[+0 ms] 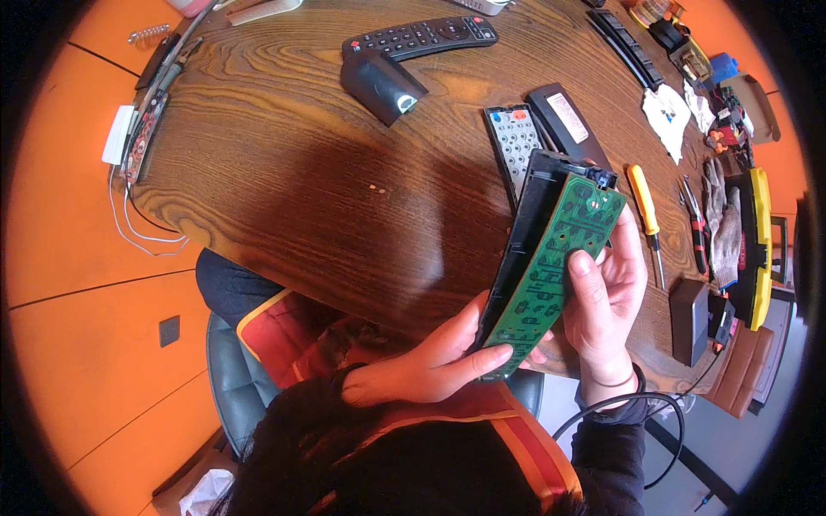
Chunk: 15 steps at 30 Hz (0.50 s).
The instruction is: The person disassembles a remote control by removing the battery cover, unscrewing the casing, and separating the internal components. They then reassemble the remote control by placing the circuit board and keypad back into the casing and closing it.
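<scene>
A long green circuit board [551, 275] is tilted over the table's near edge, alongside a black plastic remote control casing [531, 215]. My left hand [447, 357] grips the lower end of both, its thumb lying on the board. My right hand [602, 301] holds the board's right edge, thumb on its face and fingers behind. Just beyond lie a grey rubber keypad [516, 142] in a dark frame and a black cover [564, 120] with a white label. The casing partly hides the keypad.
A black remote control [422, 39] and a dark curved cover [379, 84] lie at the far side of the wooden table [301, 120]. To the right are a yellow-handled screwdriver [643, 198], red-black pliers [695, 232], gloves [724, 215] and a dark box [688, 318]. A cable loops near my right wrist.
</scene>
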### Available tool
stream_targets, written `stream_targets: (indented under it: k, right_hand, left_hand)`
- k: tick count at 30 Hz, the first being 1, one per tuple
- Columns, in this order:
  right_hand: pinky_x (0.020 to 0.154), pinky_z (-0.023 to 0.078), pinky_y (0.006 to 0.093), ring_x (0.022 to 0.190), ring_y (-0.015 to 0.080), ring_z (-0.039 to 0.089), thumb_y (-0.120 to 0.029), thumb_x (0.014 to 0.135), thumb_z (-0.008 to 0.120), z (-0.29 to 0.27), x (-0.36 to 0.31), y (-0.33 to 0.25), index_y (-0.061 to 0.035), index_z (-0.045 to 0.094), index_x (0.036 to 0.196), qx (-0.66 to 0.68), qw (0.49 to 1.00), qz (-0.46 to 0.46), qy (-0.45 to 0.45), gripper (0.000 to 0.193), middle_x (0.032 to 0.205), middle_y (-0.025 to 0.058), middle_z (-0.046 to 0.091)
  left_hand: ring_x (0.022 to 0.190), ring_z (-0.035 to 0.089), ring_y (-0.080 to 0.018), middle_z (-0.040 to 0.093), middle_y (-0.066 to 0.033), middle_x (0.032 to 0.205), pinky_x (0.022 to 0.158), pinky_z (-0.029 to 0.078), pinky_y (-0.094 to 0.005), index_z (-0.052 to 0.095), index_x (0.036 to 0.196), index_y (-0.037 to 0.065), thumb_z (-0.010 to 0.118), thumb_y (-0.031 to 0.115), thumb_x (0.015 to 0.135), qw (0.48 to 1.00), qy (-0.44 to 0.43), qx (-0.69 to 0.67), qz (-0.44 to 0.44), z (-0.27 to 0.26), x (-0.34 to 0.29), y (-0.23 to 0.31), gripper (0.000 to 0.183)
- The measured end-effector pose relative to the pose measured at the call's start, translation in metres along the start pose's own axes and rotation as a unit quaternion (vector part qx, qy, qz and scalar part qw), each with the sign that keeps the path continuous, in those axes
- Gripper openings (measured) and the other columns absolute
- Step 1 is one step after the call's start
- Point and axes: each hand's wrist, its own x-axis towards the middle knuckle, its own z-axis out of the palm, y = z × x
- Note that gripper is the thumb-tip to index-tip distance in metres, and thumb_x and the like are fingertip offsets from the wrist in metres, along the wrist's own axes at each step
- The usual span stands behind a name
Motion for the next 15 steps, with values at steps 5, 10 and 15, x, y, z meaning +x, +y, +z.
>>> stream_targets:
  k: [5, 10, 15]
  right_hand:
    - [0.078, 0.049, 0.0270, 0.093, 0.0173, 0.060, 0.004, 0.084, 0.051, 0.0001, -0.0027, -0.0003, 0.0012, 0.021, 0.133, -0.039, 0.999, 0.007, 0.013, 0.058, 0.107, 0.0150, 0.058]
    - [0.076, 0.050, 0.0252, 0.092, 0.0168, 0.060, 0.006, 0.083, 0.052, 0.0001, -0.0021, -0.0004, 0.0020, 0.024, 0.131, -0.062, 0.998, 0.015, 0.014, 0.056, 0.109, 0.0154, 0.057]
    - [0.074, 0.050, 0.0240, 0.092, 0.0158, 0.060, 0.006, 0.083, 0.052, 0.0003, -0.0017, 0.0026, 0.0023, 0.024, 0.131, -0.064, 0.997, 0.008, 0.042, 0.055, 0.110, 0.0150, 0.056]
  left_hand:
    - [0.101, 0.053, -0.0191, 0.049, -0.0139, 0.115, 0.089, 0.042, -0.0327, 0.017, 0.132, 0.001, 0.038, -0.002, 0.088, 1.000, -0.020, -0.012, -0.010, -0.0010, -0.0003, 0.0013, 0.049]
    - [0.101, 0.053, -0.0190, 0.049, -0.0137, 0.115, 0.089, 0.042, -0.0326, 0.019, 0.132, 0.000, 0.038, -0.001, 0.089, 1.000, -0.010, 0.026, -0.003, -0.0009, 0.0005, 0.0007, 0.047]
    - [0.103, 0.054, -0.0199, 0.050, -0.0143, 0.115, 0.090, 0.042, -0.0335, 0.022, 0.131, -0.001, 0.037, 0.000, 0.090, 0.999, -0.015, 0.030, -0.017, -0.0020, 0.0015, 0.0001, 0.044]
